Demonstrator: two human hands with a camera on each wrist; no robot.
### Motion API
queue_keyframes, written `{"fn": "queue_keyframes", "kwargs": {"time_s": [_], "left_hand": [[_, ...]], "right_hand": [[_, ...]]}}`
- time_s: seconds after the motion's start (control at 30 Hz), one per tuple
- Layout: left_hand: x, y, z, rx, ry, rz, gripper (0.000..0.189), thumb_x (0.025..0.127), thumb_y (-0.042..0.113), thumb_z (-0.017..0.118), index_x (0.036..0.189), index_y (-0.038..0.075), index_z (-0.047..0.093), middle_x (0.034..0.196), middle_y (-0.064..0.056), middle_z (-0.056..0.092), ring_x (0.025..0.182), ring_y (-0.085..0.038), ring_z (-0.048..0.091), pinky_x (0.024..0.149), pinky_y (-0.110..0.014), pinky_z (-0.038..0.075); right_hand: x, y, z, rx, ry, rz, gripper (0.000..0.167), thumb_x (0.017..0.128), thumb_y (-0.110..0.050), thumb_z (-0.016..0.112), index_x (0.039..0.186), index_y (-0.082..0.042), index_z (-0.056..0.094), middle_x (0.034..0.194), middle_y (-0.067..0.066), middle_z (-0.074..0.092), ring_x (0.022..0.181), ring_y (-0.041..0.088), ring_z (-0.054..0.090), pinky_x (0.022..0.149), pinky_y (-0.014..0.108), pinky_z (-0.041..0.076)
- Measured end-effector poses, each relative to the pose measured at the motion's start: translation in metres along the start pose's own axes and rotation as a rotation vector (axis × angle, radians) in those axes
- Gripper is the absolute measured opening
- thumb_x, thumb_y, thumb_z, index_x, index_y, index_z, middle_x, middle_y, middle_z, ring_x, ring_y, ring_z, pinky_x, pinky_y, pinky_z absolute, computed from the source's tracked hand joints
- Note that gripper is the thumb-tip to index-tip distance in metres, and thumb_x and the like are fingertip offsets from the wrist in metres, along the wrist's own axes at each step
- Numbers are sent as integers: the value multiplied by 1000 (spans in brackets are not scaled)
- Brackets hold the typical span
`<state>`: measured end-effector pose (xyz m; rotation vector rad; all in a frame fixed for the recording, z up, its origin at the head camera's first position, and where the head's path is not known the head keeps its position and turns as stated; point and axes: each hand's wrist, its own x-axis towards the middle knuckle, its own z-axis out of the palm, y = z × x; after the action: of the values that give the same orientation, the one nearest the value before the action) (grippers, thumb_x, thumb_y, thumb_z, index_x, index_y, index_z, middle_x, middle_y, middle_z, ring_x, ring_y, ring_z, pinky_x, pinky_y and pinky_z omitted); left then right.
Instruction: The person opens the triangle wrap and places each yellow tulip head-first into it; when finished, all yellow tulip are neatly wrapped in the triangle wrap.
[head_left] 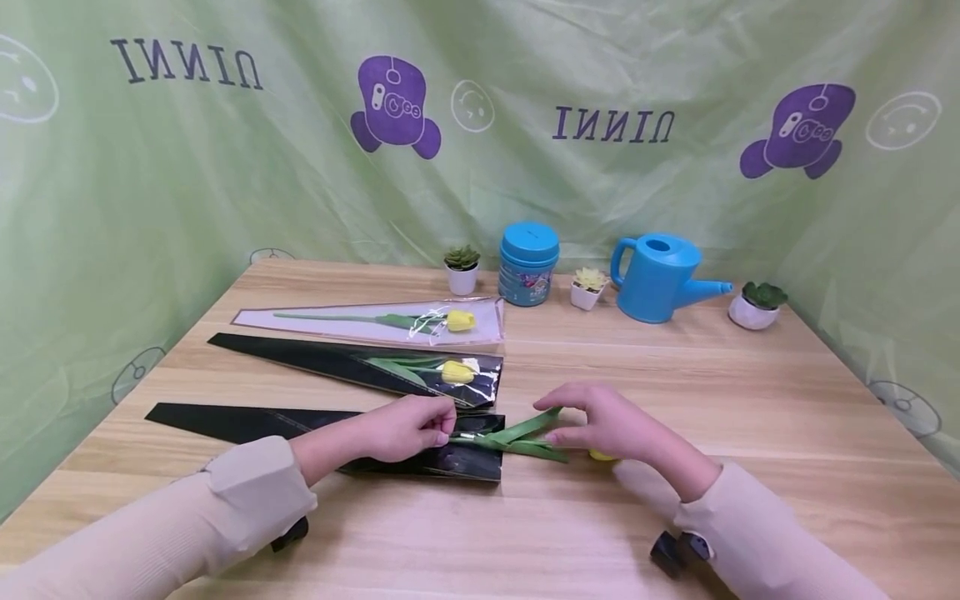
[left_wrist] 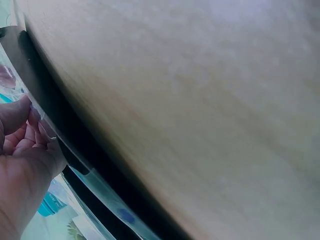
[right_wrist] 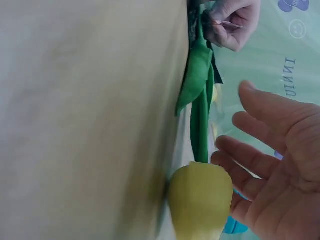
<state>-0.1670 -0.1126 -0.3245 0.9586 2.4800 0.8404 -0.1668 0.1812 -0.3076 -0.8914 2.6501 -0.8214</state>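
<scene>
My left hand pinches the clear film at the mouth of the nearest black flower sleeve. An artificial tulip lies with its stem end inside that sleeve; its green leaves and yellow bloom stick out to the right. Over the leaves hovers my right hand, its fingers spread and relaxed, close beside the bloom. In the head view that hand hides most of the bloom. The left wrist view shows the left thumb and fingers together at the sleeve's edge.
Behind lie a second black sleeve and a white sleeve, each holding a yellow tulip. Along the back stand a blue jar, a blue watering can and small potted succulents. A green printed cloth hangs around the table.
</scene>
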Motion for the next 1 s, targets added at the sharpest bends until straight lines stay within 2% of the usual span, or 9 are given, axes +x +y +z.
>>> {"fn": "queue_keyframes", "kwargs": {"time_s": [0.13,0.27,0.43,0.6,0.73,1.0], "left_hand": [[-1,0,-1,6,10,2,15,88,3,57,80,11,47,70,4,45,66,-7,45,63,-23,39],[-1,0,-1,8,15,1,15,88,3,57,81,12,48,70,4,45,66,-7,45,63,-23,39],[-1,0,-1,3,15,-3,15,88,3,57,81,12,48,71,4,45,67,-8,45,64,-23,39],[-1,-1,0,1,15,-8,14,88,4,58,81,12,48,71,4,45,66,-8,45,63,-24,39],[-1,-2,0,3,17,-4,14,88,4,58,81,12,48,71,4,46,66,-8,45,63,-23,40],[-1,-2,-2,22,18,6,15,88,4,58,81,12,48,71,4,45,66,-8,45,63,-23,39]], "right_hand": [[-5,3,3,-25,-42,7,43,80,-22,71,121,-10,60,119,5,61,111,26,54,92,47,43],[-6,5,4,-29,-46,1,43,79,-15,72,119,-8,61,114,3,62,104,21,57,88,42,46],[-4,8,5,-27,-68,-20,37,78,-8,72,114,-8,63,103,0,63,89,13,56,78,32,48],[-3,10,9,-5,-91,-17,32,79,-3,68,110,-9,65,86,-4,59,75,9,50,65,23,44],[-4,10,10,14,-97,-10,31,80,-2,66,109,-11,66,76,-5,53,68,9,47,58,22,40],[-6,6,9,65,-86,-15,29,81,-4,66,109,-11,66,78,-5,57,69,8,48,60,23,43]]}}
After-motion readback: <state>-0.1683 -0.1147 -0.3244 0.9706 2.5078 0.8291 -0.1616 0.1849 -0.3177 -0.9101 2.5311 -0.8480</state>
